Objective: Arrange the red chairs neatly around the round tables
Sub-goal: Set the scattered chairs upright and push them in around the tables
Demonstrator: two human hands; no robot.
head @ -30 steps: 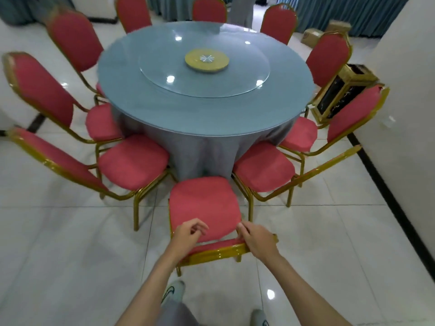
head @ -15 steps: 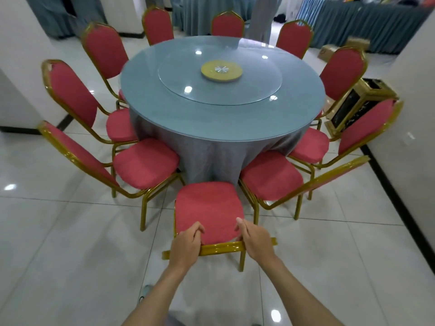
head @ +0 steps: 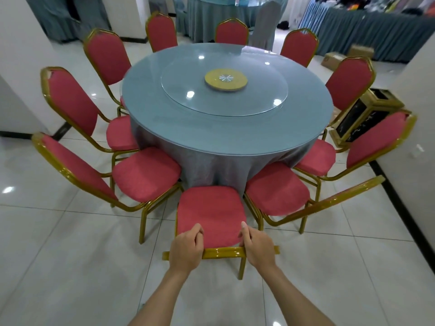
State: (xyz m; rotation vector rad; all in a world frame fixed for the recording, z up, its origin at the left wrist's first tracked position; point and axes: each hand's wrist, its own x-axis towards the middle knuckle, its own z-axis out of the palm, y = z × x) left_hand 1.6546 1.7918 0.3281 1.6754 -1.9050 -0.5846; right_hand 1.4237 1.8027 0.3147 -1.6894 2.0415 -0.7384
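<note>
Moved since 1 second ago: near chair (head: 210, 212) stands closer in, its seat front now meeting the hanging grey cloth (head: 211, 170). Left grip (head: 187, 249), then loose above the seat, is now closed round the gold top rail (head: 221, 252). Right grip (head: 257, 248) remains on that rail.

Item 1, near chair: red padding, gold frame, seen from behind and above. It sits between the seats of 2 neighbours. Left grip wraps the rail left of centre and right grip wraps it right of centre, with the thumbs pointing toward the worktop.

Item 2, round worktop (head: 226, 128): grey-blue top with the cloth hanging from its edge. It carries a glass turntable (head: 188, 100) with a gold disc (head: 226, 80) at the middle.

Item 3, red chairs (head: 146, 175): 10 in all, counting the near chair, ringed round the worktop with backs outward. The 2 chairs on each side of the near one have their seats just beside the cloth.

Item 4, containers: black-and-gold bin (head: 367, 114) by the right wall, behind the right-hand chairs. Its top is open and the inside is dark, so the contents cannot be told. 2 cardboard boxes (head: 333, 58) lie on the floor at far right, contents not visible.

Item 5, floor (head: 70, 267): glossy white tile.
</note>
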